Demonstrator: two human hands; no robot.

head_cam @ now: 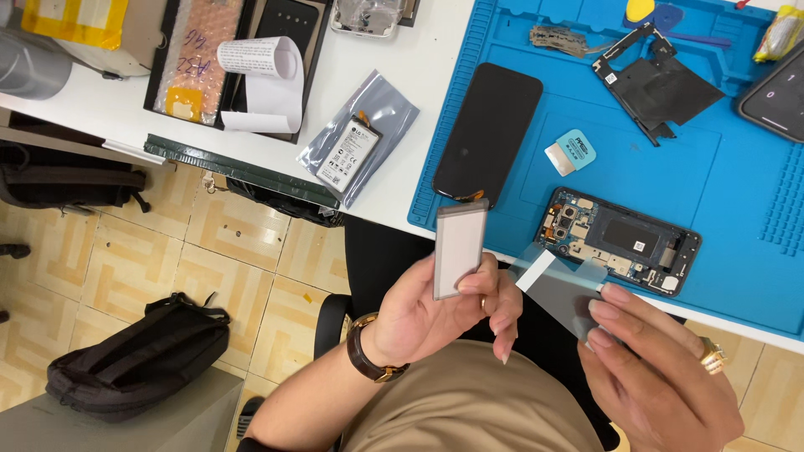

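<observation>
- Presently, left hand (435, 314): closed on a flat rectangular battery cell (459, 249), thumb and fingers clamped along its lower edges, pale face turned up, held in the air over the person's lap, just off the counter (402, 167) edge.
- Right hand (662, 377): fingertips pinched together on a translucent grey film (565, 289) with a white tab at its far end; the film slants up toward the cell, and whether it touches the cell cannot be told.
- Handling note, as judgement: the cell is best gripped by its edges only, as now, with the face kept free of fingerprints; the film wants a slow, low-angle pull, with no bending of the cell.
- Opened phone chassis (620, 241): lies on the blue work mat (737, 192), boards exposed, dark empty bay at centre, just beyond both hands.
- Black screen panel (488, 132): face down on the mat's left edge, partly on the white counter.
- Small teal-and-white scraper (571, 153): on the mat between panel and chassis.
- Black shield plate (657, 84): farther back on the mat.
- Second battery in a silver antistatic bag (358, 149): on the counter, well apart from the hands.
- Black tray (239, 59): holds bubble wrap and a curled paper slip.
- Black backpack (138, 356): on the tiled floor, lower left.
</observation>
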